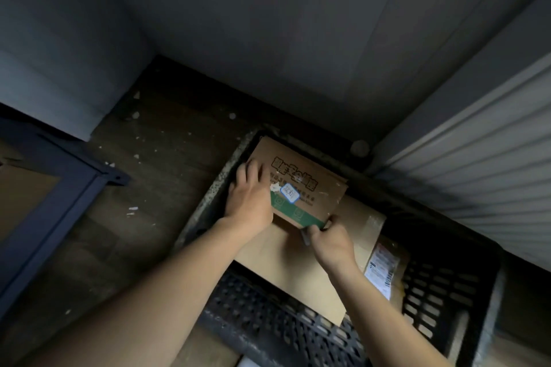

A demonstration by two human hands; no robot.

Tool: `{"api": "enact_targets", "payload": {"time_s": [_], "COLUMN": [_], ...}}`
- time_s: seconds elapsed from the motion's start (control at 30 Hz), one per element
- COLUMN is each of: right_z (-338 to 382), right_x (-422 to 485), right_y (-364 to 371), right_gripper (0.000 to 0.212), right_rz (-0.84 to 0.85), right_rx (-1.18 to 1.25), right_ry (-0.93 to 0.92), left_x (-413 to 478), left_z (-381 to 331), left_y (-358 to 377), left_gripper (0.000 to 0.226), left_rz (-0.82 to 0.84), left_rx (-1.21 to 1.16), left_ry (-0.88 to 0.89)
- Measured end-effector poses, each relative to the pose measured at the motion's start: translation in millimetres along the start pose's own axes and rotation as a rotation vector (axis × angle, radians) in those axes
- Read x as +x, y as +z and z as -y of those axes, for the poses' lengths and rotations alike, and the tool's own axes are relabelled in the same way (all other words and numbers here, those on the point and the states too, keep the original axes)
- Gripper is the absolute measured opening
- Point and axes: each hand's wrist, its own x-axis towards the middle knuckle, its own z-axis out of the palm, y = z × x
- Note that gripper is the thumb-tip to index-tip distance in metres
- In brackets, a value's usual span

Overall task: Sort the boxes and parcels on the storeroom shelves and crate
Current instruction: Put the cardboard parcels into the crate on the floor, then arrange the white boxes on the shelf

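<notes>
The black crate holds a plain carton and a labelled parcel. The printed box lies on top, left hand gripping its left side, right hand pinching its near corner.

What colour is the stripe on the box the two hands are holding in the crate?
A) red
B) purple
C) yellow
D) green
D: the box that the left hand and right hand hold in the black crate has a green band along its near edge.
</notes>
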Motion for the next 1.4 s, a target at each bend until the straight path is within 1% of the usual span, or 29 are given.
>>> {"api": "enact_targets", "payload": {"time_s": [0.1, 0.2, 0.27, 0.37, 0.47, 0.63, 0.7, 0.8, 1.03, 1.17, 1.3, 1.4], "right_z": [6.0, 23.1, 40.9, 73.8, 107.8, 167.6, 188.8, 218.2, 252.4, 254.0, 246.0, 228.7], "right_x": [-7.1, -21.2, -36.8, -68.1, -112.6, -210.6, -263.6, -349.4, -557.1, -667.1, -778.8, -862.5], "right_y": [-12.8, -30.5, -44.7, -68.0, -93.3, -135.0, -149.6, -169.9, -195.7, -186.0, -161.3, -133.0], "right_gripper": [0.036, 0.04, 0.043, 0.045, 0.045, 0.04, 0.039, 0.038, 0.032, 0.033, 0.03, 0.025], "right_rz": [0.046, 0.039, 0.043, 0.063, 0.068, 0.105, 0.148, 0.217, 0.453, 0.643, 0.835, 0.959], "right_rx": [-0.098, -0.16, -0.177, -0.168, -0.118, -0.056, -0.031, -0.009, 0.045, 0.008, 0.003, -0.006], "right_ry": [-0.031, -0.052, -0.087, -0.183, -0.296, -0.419, -0.476, -0.582, -0.839, -0.97, -1.094, -1.17], "left_x": [-3.0, -12.0, -22.8, -47.1, -86.7, -179.4, -230.1, -315.4, -528.4, -638.9, -747.2, -833.0], "left_z": [-1.0, -6.5, -11.1, -16.3, -19.4, -19.6, -20.2, -22.9, -21.9, -6.8, 18.6, 43.5], "left_y": [-5.8, -23.7, -42.1, -82.8, -135.6, -227.4, -267.7, -326.7, -427.3, -455.6, -465.0, -463.3], "left_gripper": [0.075, 0.065, 0.061, 0.059, 0.057, 0.052, 0.05, 0.046, 0.04, 0.039, 0.039, 0.04], "left_rz": [0.026, 0.079, 0.084, 0.043, -0.029, -0.138, -0.202, -0.322, -0.677, -0.874, -1.066, -1.198], "left_rx": [-0.023, -0.144, -0.209, -0.326, -0.476, -0.696, -0.757, -0.746, -0.849, -0.937, -0.956, -0.939], "left_ry": [0.013, -0.002, -0.009, -0.022, -0.071, -0.162, -0.194, -0.225, -0.456, -0.568, -0.671, -0.733]}}
